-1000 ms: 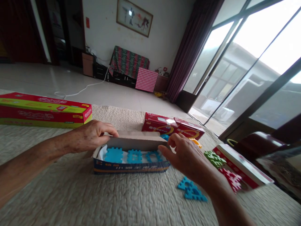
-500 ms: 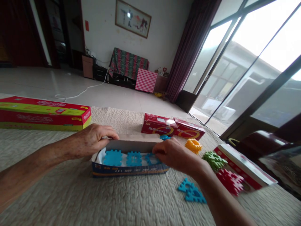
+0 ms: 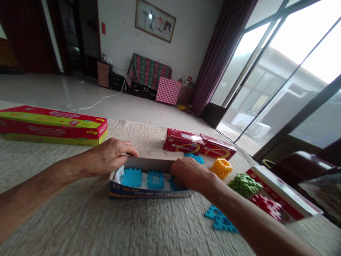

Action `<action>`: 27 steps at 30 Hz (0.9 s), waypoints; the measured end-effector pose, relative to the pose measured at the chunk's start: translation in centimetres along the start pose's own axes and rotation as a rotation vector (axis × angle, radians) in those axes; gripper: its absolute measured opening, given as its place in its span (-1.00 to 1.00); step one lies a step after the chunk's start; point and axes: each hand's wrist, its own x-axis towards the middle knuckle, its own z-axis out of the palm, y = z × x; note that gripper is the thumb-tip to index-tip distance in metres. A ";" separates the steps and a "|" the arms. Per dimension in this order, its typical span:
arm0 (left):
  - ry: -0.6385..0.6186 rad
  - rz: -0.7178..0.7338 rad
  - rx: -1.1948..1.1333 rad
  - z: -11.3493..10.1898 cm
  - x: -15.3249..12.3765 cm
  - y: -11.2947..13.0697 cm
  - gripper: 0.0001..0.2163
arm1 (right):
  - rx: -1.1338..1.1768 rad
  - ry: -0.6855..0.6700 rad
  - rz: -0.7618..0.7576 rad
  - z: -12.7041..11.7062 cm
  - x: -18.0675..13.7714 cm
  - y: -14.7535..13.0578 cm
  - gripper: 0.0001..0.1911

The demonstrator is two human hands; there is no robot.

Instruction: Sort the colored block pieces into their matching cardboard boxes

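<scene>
A shallow blue cardboard box [image 3: 149, 193] lies on the beige mat, with several blue foam puzzle pieces [image 3: 131, 177] inside on a white lining. My left hand [image 3: 110, 158] grips the box's raised back flap [image 3: 149, 164] at its left end, fingers curled over the edge. My right hand [image 3: 190, 174] rests inside the right end of the box, fingers bent down over a blue piece; whether it grips the piece is hidden.
A long red and yellow box [image 3: 53, 124] lies at the far left. Two red boxes [image 3: 198, 144] sit behind the blue one. Orange [image 3: 221, 168], green [image 3: 243, 185], red [image 3: 268, 207] and blue [image 3: 220, 220] foam pieces lie to the right, beside a red-edged box lid [image 3: 287, 193].
My right hand has moved left from beside the box's right end into the box and lowered onto the blue pieces. The left hand has stayed on the flap.
</scene>
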 end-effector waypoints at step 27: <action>-0.132 -0.210 0.011 -2.3 -0.7 -0.7 -0.78 | 0.364 0.486 0.254 6.2 -1.5 10.0 -0.66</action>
